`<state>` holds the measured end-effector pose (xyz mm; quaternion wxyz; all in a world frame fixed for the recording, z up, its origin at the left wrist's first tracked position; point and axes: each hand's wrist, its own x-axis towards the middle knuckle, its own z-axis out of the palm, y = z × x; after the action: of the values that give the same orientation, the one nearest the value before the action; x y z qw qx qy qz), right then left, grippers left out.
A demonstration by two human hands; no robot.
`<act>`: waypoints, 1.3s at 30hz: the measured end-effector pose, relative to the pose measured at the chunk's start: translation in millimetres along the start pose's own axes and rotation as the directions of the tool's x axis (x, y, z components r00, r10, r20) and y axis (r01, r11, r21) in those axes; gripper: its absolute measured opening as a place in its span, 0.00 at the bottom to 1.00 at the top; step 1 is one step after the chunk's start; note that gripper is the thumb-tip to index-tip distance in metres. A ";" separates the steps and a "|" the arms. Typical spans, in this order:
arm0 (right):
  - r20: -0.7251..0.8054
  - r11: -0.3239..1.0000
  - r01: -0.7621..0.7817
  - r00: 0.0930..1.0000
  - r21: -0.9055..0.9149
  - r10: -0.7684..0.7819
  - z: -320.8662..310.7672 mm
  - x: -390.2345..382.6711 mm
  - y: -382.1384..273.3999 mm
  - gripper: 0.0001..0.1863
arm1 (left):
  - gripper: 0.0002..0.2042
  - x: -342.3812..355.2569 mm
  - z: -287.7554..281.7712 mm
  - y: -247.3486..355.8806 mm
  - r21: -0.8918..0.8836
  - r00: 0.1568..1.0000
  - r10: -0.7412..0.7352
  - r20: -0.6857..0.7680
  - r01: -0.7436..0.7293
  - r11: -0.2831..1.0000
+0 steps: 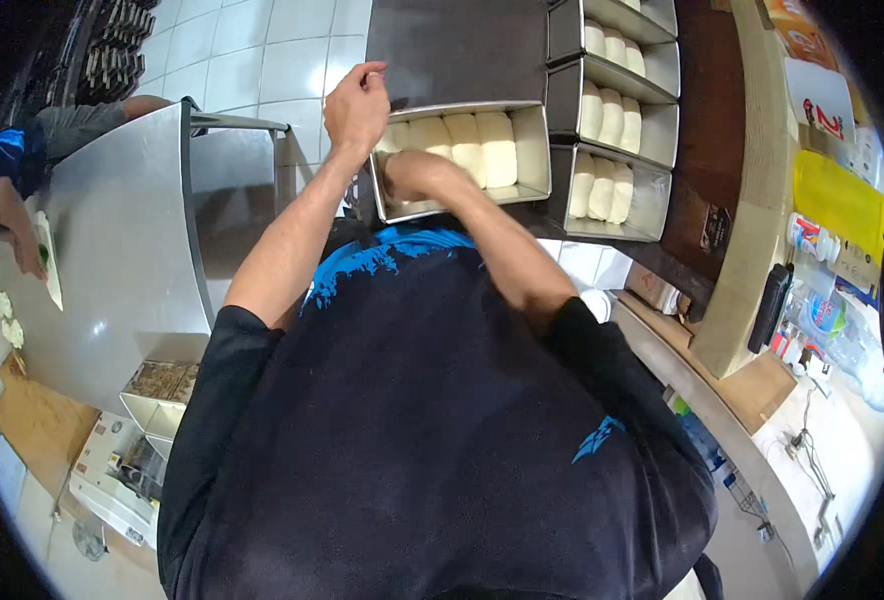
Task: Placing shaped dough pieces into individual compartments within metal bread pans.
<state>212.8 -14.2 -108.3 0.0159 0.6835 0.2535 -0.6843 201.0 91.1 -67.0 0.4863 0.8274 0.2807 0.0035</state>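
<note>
A long metal loaf tin (533,150) lies crosswise in front of me, with several pale rolled dough pieces (497,148) side by side in it. My right hand (420,177) reaches into the left end of this tin, bent down at the wrist. Its fingers are hidden, so I cannot see whether they grip a dough piece. Raised over the tin's left end is my left hand (356,110), its fingers curled in and nothing visible in them.
More loaf tins with dough (652,190) stand in a column to the right on the dark table (442,50). A steel table (127,200) is on the left, where another person's hand (24,235) works near dough. A ledge with bottles (824,315) runs along the right.
</note>
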 end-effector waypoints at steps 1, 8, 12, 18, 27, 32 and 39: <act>-0.174 0.997 0.065 0.982 -0.028 -0.069 16.7 -17.0 11.0 0.10 | 0.17 -2.6 -1.8 -2.4 -0.004 1.000 -0.017 -0.004 0.017 1.000; -0.399 0.981 0.141 0.898 -0.137 -0.185 28.6 -46.7 3.5 0.12 | 0.17 -1.6 -1.4 -6.7 -0.068 0.999 0.020 0.029 -0.018 0.998; -0.603 0.960 0.058 0.767 -0.274 -0.218 46.2 38.6 36.7 0.12 | 0.16 -1.8 1.1 2.5 -0.054 0.999 0.045 0.015 -0.044 0.998; -0.667 0.961 0.232 0.694 -0.151 -0.272 11.7 -52.3 0.8 0.11 | 0.17 -3.0 -4.1 -7.5 -0.046 0.999 -0.041 -0.003 0.041 0.998; -0.584 0.974 0.214 0.782 -0.076 -0.217 17.4 -103.1 17.8 0.09 | 0.17 -2.3 -3.7 3.8 0.028 0.999 0.047 -0.024 -0.046 0.999; -0.536 0.985 0.170 0.829 -0.033 -0.161 12.8 -115.7 30.4 0.08 | 0.18 -6.6 1.8 3.4 0.131 0.994 0.104 -0.015 -0.101 0.986; -0.586 0.988 0.155 0.802 0.019 -0.114 32.2 -95.9 45.1 0.07 | 0.19 -11.8 -4.0 17.1 0.157 0.993 0.057 0.102 -0.073 0.985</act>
<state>205.7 -96.5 -34.4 -0.1336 0.8407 0.2712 -0.4493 197.7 82.5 -47.9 0.4311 0.8717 0.2289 -0.0436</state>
